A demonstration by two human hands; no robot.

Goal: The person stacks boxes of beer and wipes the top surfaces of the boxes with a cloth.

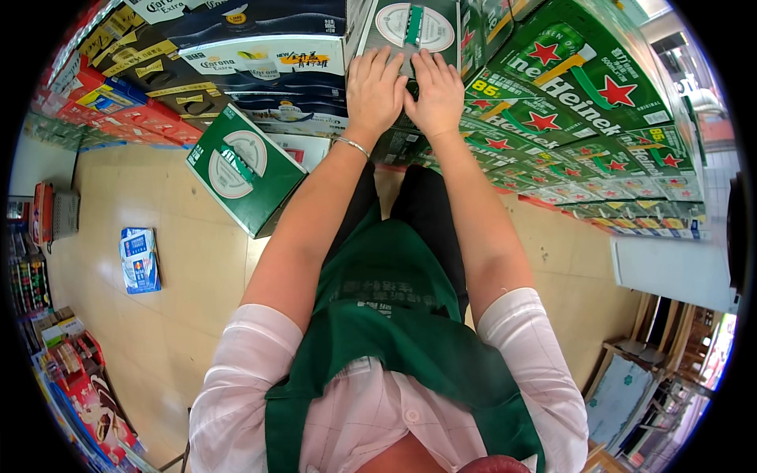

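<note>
Side by side, my left hand point(374, 93) and my right hand point(436, 94) lie flat on the near part of a dark green carton point(438, 31) with a white oval on its top. Their fingers are stretched out, pointing away from me, and the two thumbs nearly meet. The carton is wedged between taller stacks, and its near edge is partly hidden under my palms. To the left of my left forearm, a second green carton point(272, 193) of the same look lies tilted, next to a white box point(303, 146) that shows behind it.
Green cartons with red stars point(544, 118) form a tall stack on the right. Dark blue and white cartons point(264, 59) rise on the left, with red cartons point(118, 106) beyond. A blue-and-white pack point(140, 260) lies on the tiled floor point(197, 276). Shelved goods point(91, 386) line the lower left.
</note>
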